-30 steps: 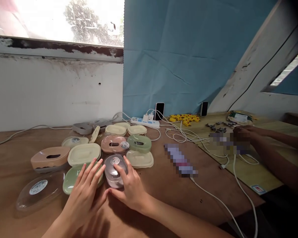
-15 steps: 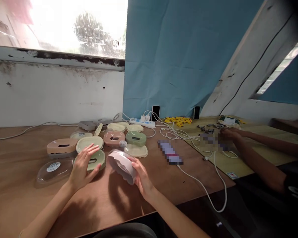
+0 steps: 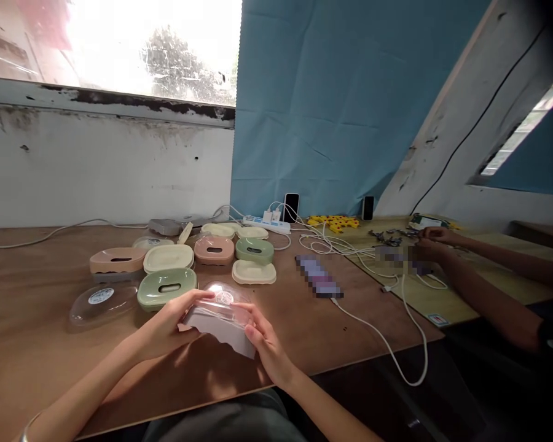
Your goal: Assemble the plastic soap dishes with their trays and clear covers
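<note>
"So, what have the two hands got?"

"One pale grey box (image 3: 221, 330) with a clear lid (image 3: 230, 310), pinched between them. The left hand (image 3: 172, 320) has its grip around one end, fingertips on the lid; the right hand (image 3: 270, 351) has its grip on the other end, thumb against the side wall and fingers at the lid."

"Which way does it point?"

"Its long axis runs crosswise, hand to hand, the right end lower and a bit nearer the body. It's tilted: the lid faces up with its round sticker (image 3: 224, 297) showing, and the wall with the wavy edge faces the person."

"Where is it, exactly?"

"Over the near part of the desk (image 3: 50, 368). Whether it touches the wood, I can't tell."

"And around it?"

"Just beyond the left hand, a green box (image 3: 156, 291), long axis also crosswise. Left of that lies a loose clear cover (image 3: 113, 310); behind, an orange box (image 3: 120, 267) and a cream tray (image 3: 168, 260); farther back, a pink box (image 3: 214, 260)."

"Over to the right?"

"A blurred-out phone (image 3: 319, 277) lying slantwise, a white plug (image 3: 334, 301) at its near end. Well apart, another person's hands (image 3: 435, 238)."
</note>
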{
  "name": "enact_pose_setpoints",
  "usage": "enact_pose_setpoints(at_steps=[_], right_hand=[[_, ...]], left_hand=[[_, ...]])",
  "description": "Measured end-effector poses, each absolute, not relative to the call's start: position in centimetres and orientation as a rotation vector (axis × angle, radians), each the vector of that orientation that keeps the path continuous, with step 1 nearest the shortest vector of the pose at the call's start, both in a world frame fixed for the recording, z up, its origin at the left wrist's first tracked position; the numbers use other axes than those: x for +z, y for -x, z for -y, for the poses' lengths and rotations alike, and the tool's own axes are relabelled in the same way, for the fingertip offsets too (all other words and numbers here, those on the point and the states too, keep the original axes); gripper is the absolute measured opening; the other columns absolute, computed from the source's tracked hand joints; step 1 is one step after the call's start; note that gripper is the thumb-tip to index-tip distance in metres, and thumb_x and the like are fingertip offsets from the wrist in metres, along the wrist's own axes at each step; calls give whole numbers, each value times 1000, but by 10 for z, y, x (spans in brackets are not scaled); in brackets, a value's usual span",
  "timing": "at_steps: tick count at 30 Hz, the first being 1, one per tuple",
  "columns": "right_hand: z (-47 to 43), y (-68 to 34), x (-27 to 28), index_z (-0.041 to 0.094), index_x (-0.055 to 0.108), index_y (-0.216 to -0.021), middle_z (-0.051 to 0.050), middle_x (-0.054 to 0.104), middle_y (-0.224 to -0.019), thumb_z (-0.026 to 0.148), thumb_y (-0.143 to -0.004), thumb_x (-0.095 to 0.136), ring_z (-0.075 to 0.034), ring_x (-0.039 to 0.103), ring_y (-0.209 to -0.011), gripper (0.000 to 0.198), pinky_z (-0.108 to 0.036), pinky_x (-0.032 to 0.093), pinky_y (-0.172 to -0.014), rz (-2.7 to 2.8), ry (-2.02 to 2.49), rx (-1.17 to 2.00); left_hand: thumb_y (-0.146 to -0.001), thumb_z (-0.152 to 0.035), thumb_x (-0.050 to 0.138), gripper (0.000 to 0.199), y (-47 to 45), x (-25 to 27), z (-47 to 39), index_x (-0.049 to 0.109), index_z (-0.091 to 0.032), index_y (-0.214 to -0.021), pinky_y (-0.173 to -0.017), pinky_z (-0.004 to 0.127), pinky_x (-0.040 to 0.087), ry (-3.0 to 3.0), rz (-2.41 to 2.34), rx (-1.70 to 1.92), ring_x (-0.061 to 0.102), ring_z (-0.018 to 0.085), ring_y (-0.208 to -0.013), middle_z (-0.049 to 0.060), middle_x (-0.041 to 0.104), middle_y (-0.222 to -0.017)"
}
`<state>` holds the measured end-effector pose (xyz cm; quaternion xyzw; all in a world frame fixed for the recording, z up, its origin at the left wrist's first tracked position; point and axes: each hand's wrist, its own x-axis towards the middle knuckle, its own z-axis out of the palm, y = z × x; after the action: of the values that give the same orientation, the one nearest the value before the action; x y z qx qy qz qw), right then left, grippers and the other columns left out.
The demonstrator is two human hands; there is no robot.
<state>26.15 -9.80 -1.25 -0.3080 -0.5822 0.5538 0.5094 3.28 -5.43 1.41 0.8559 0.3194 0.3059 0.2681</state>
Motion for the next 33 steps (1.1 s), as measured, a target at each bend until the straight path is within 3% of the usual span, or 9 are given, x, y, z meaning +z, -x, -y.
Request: enact_pose_setpoints(at_steps=[4, 6, 9, 13, 21, 25, 33], right_hand=[[107, -267, -16, 24, 51, -124, -6, 63, -108, 60, -86, 49, -22, 62, -90, 53, -32, 49, -76, 1534, 735, 1359], [112, -272, -18, 25, 50, -127, -8, 58, -120, 58, -88, 47, -24, 58, -104, 51, -35, 47, -86, 1647, 727, 1297], [115, -279, -15, 27, 49, -130, -8, 48, -134, 52, -92, 46, -24, 42, -127, 45, -40, 32, -106, 1803, 704, 1165], [114, -284, -10, 26, 47, -132, -10, 39, -142, 50, -92, 46, -24, 30, -136, 46, -42, 28, -109, 1939, 676, 1142], [113, -282, -9, 26, 48, -128, -9, 22, -152, 30, -91, 55, -21, 16, -142, 38, -42, 20, -113, 2051, 762, 1101], [113, -282, -12, 24, 38, -136, -11, 24, -151, 26, -87, 61, -21, 18, -141, 54, -41, 20, -114, 2015, 784, 1119], [111, -282, -18, 23, 23, -144, -13, 22, -151, 19, -70, 77, -26, 17, -141, 92, -45, 17, -115, 2026, 761, 1121]], left_hand=[[-72, -5, 46, 61, -24, 12, 79, 42, -25, -129, -88, 32, 49, -2389, -880, 770, 56, 23, -108, 8, 54, -126], [-67, 0, 40, 70, -21, 10, 96, 40, -27, -131, -89, 32, 49, -2434, -961, 778, 56, 22, -110, 6, 52, -127], [-68, 1, 37, 72, -21, 5, 117, 38, -30, -133, -93, 31, 47, -2505, -1056, 896, 53, 21, -114, 4, 50, -129], [-82, -11, 44, 53, -21, -7, 125, 40, -30, -132, -94, 32, 46, -2561, -1024, 992, 49, 23, -118, 7, 49, -129], [-84, -36, 57, 51, -21, -21, 119, 41, -27, -131, -104, 51, 36, -2483, -1038, 1014, 28, 34, -134, 11, 32, -143], [-89, -34, 50, 38, -19, -18, 120, 46, -31, -126, -103, 46, 39, -2356, -1151, 1002, 38, 31, -130, 7, 32, -145], [-86, -31, 58, 48, -16, -17, 119, 40, -30, -131, -95, 40, 46, -2311, -1080, 1033, 45, 29, -123, 11, 40, -138]])
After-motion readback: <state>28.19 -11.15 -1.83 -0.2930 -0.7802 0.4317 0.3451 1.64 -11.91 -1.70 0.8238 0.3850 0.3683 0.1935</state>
